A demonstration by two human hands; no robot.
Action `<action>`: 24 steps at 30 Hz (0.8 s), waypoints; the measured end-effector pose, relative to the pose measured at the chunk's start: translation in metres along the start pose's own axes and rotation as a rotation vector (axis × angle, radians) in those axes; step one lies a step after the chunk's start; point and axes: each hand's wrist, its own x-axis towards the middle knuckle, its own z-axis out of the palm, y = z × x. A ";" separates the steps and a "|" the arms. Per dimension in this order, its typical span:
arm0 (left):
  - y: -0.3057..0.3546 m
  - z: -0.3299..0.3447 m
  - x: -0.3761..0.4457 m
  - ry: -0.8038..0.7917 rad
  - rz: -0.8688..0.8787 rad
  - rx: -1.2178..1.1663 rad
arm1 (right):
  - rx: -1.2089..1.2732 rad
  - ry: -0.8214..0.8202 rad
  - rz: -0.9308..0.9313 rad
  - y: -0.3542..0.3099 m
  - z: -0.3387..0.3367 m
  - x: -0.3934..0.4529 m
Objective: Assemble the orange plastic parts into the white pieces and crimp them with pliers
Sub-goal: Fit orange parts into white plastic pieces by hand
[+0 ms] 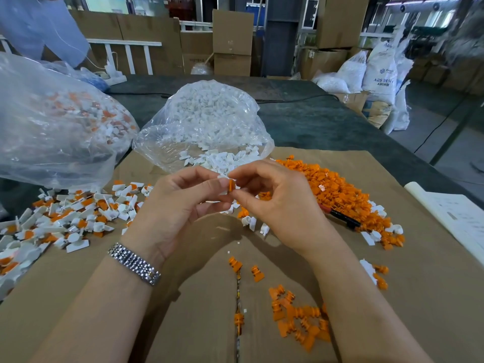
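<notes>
While hands pinch parts, a white sack (381, 72) reads "ABS".

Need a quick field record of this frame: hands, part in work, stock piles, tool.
left hand: pinches white piece
right hand: pinches orange part at the white piece
finished pile: left, on cardboard
white stock: open bag, centre
orange pile: right
pliers: under orange pile, handles showing, unused
</notes>
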 end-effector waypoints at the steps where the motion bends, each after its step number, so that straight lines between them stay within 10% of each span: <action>1: 0.000 0.000 0.000 0.015 -0.003 -0.007 | 0.107 -0.026 0.061 0.000 -0.002 0.000; 24: -0.003 0.002 -0.002 0.004 -0.034 0.059 | 0.226 0.032 0.196 0.008 -0.004 0.003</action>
